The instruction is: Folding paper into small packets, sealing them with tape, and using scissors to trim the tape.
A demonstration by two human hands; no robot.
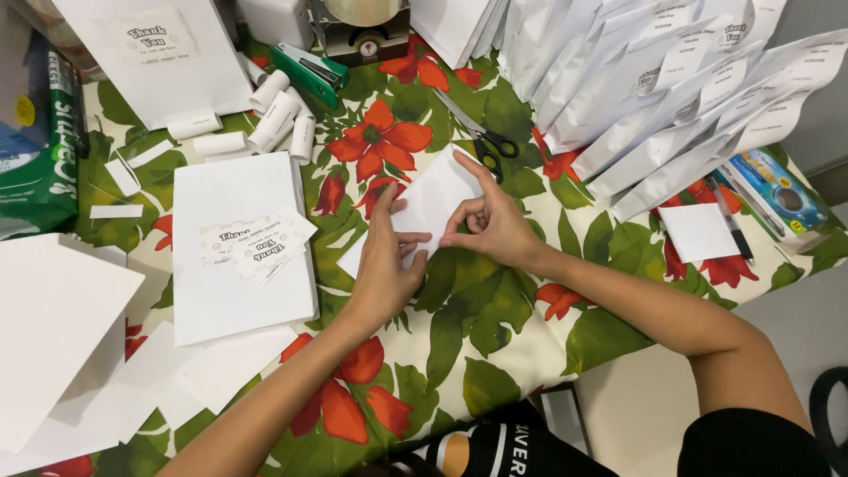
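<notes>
A floral tablecloth [495, 344] with red blooms and green leaves covers the whole work surface. Along the far right edge a large fan of finished white paper bags [671, 97], each bearing a small printed label, lies overlapped in rows; judging by that pile, much of the batch is already made. At the far left another labelled white bag [159, 62] lies flat, and nearer the person a stack of plain white sheets [238, 291] carries a few loose printed labels [256, 246]. More blank paper [62, 336] sits at the near left, so material remains to be worked.

In the middle, a white paper sheet [433, 208] lies on the cloth between both hands. The left hand [384, 265] presses down on its lower left part with the fingers laid flat, while the right hand [490, 221] pinches the sheet's edge, the index finger stretched along the fold. The hands are close together, almost touching, and the piece looks only partly folded.

Smaller items lie beyond: several little white paper rolls [274, 119], a green stapler [309, 71], black-handled scissors [481, 137], and a pen [731, 221] beside a small white square [698, 231].
</notes>
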